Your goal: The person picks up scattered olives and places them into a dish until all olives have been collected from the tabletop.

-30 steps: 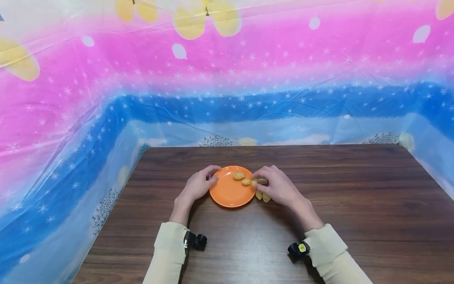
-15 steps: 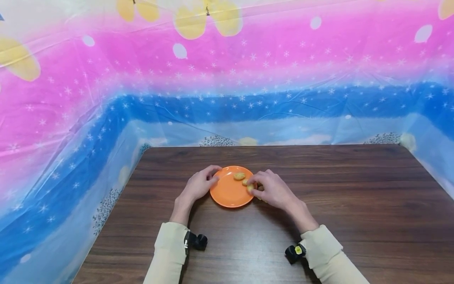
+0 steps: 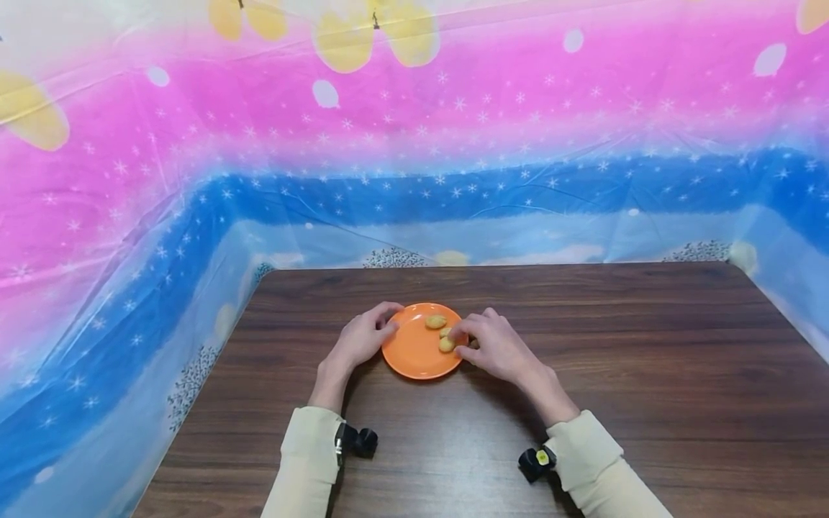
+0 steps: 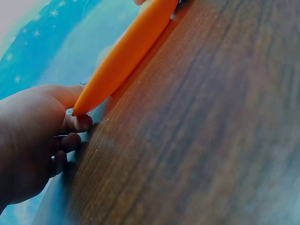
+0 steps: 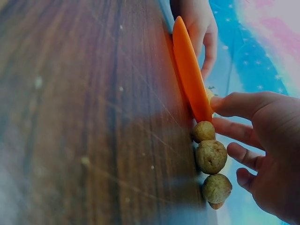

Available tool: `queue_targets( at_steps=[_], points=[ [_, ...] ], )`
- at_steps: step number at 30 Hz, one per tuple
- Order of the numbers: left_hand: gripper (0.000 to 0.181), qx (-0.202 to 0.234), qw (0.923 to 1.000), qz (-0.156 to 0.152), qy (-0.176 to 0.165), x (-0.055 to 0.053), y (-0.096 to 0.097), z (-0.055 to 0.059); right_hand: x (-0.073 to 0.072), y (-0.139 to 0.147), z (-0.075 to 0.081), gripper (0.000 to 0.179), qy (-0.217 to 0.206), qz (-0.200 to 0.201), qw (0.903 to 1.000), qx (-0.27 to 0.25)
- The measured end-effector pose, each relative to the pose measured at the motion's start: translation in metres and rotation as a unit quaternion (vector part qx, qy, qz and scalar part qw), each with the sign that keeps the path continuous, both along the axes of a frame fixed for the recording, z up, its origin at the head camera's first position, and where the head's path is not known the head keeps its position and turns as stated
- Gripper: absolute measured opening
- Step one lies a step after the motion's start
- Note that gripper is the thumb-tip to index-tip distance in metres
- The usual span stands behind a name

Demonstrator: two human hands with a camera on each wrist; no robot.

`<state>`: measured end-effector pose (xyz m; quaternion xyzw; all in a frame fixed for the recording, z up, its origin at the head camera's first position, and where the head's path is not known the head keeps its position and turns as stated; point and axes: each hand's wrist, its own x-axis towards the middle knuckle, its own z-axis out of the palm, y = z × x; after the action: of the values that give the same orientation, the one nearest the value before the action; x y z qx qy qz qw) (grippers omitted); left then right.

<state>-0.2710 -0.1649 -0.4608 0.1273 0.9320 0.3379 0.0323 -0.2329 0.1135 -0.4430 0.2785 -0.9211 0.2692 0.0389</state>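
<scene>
An orange plate lies on the wooden table. My left hand grips its left rim, thumb above and a finger underneath in the left wrist view. On the plate's right half are an oblong small potato, a rounder potato and a third, partly hidden. My right hand is over the right rim, thumb and forefinger apart beside the rounder potato. Whether they touch it is hard to tell. Beyond the rim, several potatoes sit on the table under my right hand, mostly hidden in the head view.
The brown table stretches away on both sides of the plate. A patterned pink and blue cloth hangs behind it and along its sides. Small black cameras are strapped at both wrists.
My right hand has moved left over the plate's rim with a potato, which now lies on the plate just left of the fingertips. My left hand has kept its hold on the rim.
</scene>
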Motion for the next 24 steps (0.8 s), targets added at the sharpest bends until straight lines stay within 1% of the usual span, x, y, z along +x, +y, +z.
queue_targets(
  at_steps=[8,13,17,24],
  points=[
    [0.035,0.002,1.0000,0.004,-0.007,0.001,0.000,-0.001,0.000,0.005,0.004,0.018,-0.009,-0.015,0.9998,-0.004],
    [0.035,0.003,1.0000,0.003,-0.006,0.001,0.000,0.000,-0.002,0.012,0.005,0.017,0.003,-0.011,0.9998,-0.014],
    [0.034,0.004,1.0000,0.001,-0.004,0.001,0.000,0.001,-0.004,0.015,0.006,0.016,0.008,-0.018,0.9997,-0.014],
    [0.034,0.005,1.0000,0.000,-0.002,0.001,0.000,0.001,-0.008,0.020,0.006,0.018,-0.008,-0.034,0.9993,-0.015]
  ],
)
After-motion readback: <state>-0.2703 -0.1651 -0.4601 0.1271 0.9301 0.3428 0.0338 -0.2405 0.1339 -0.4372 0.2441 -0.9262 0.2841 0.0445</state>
